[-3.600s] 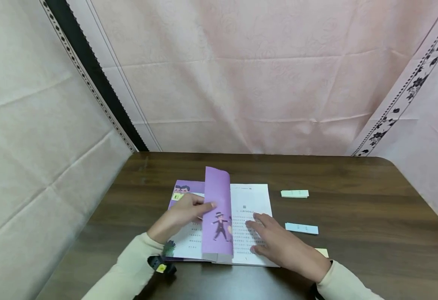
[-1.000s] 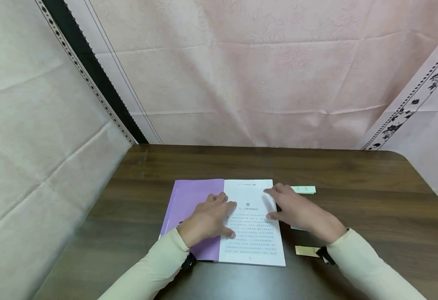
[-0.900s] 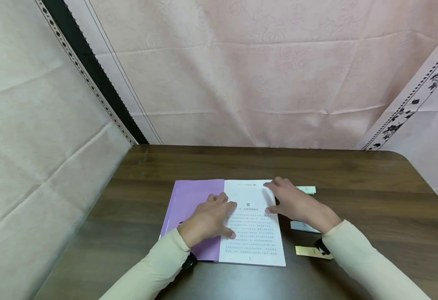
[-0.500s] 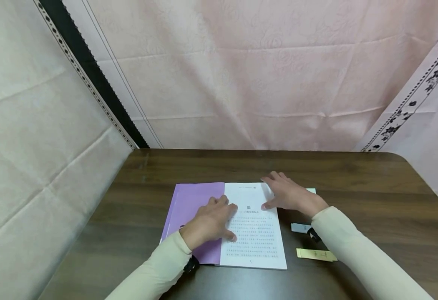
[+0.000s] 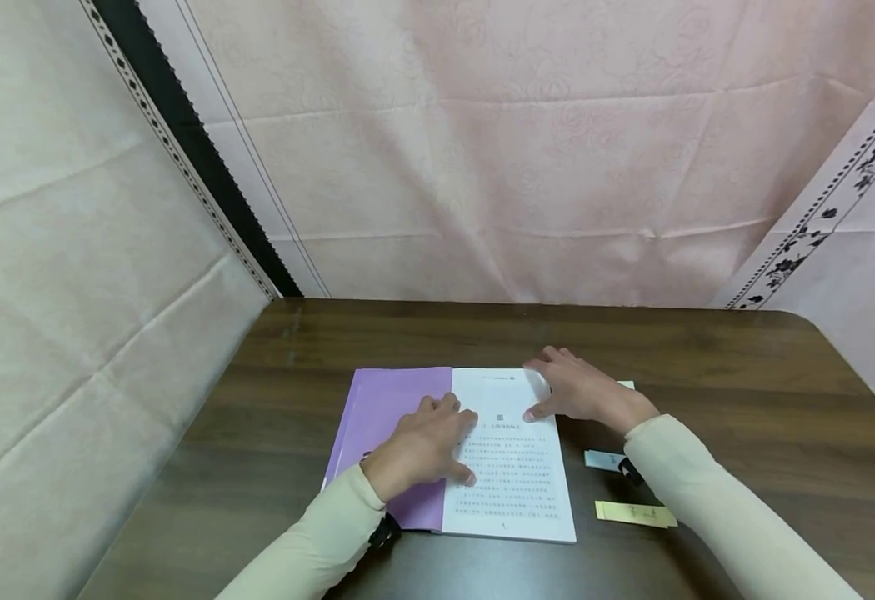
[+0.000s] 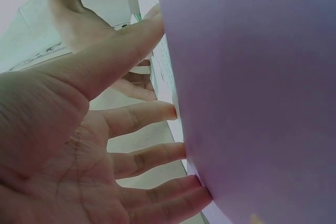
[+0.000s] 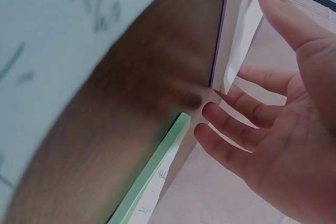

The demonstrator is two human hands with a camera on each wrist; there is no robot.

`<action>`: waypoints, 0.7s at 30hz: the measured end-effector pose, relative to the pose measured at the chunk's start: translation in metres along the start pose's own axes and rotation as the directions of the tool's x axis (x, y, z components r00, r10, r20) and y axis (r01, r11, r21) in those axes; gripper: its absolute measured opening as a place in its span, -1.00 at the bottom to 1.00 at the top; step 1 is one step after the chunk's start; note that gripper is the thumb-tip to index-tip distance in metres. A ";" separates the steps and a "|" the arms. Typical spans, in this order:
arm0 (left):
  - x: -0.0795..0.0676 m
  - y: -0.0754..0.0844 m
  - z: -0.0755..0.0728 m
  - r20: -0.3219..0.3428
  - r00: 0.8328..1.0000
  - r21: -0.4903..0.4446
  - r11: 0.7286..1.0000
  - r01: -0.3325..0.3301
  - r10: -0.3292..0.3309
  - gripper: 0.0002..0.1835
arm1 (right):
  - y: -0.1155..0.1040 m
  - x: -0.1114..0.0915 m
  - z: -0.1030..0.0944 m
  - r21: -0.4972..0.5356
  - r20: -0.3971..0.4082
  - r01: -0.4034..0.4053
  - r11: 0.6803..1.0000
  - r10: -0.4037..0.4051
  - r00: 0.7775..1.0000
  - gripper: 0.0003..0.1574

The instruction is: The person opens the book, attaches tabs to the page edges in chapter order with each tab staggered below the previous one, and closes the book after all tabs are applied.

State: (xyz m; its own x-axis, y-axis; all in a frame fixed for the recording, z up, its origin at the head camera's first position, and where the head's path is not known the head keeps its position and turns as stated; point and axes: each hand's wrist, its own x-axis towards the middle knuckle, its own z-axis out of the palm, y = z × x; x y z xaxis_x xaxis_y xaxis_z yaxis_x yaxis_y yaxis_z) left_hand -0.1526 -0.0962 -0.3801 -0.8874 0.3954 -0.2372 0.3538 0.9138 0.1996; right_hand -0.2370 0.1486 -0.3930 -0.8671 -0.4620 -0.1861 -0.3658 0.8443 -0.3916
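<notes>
An open book lies on the table, its left page plain purple and its right page white with printed lines. My left hand rests across the middle fold, fingers spread and fingertips on the paper. At the upper right corner of the white page is my right hand. Its thumb touches the page face, and the other fingers extend loosely past the corner and edge. The white page bends slightly near that corner. Part of the purple page is hidden under the left hand and sleeve.
Right of the book lie a yellow sticky-note pad, a blue pad partly behind the right wrist, and a green pad mostly hidden by the right hand. The dark wooden table ends at a pale cloth backdrop.
Since the earliest frame the purple leaf has been turned over to the left. My left hand moved onto the fold, and my right hand moved up to the page corner. Lately both hold nearly still.
</notes>
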 end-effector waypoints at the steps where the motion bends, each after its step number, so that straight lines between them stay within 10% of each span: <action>1: 0.000 0.000 0.000 -0.002 1.000 -0.002 1.000 -0.003 0.003 -0.25 | 0.000 0.000 0.000 -0.008 -0.004 0.002 1.000 -0.002 1.000 0.09; 21: -0.002 0.001 0.000 0.004 1.000 0.008 1.000 0.011 -0.011 -0.23 | -0.010 -0.005 0.005 -0.226 -0.084 0.093 0.970 -0.114 0.990 -0.06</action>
State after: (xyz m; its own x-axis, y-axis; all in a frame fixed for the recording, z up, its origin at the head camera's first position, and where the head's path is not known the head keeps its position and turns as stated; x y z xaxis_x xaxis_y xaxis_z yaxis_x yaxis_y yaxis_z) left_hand -0.1507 -0.0962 -0.3798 -0.8899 0.3857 -0.2435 0.3464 0.9188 0.1891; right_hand -0.2269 0.1409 -0.3926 -0.8449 -0.5311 -0.0640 -0.5115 0.8372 -0.1935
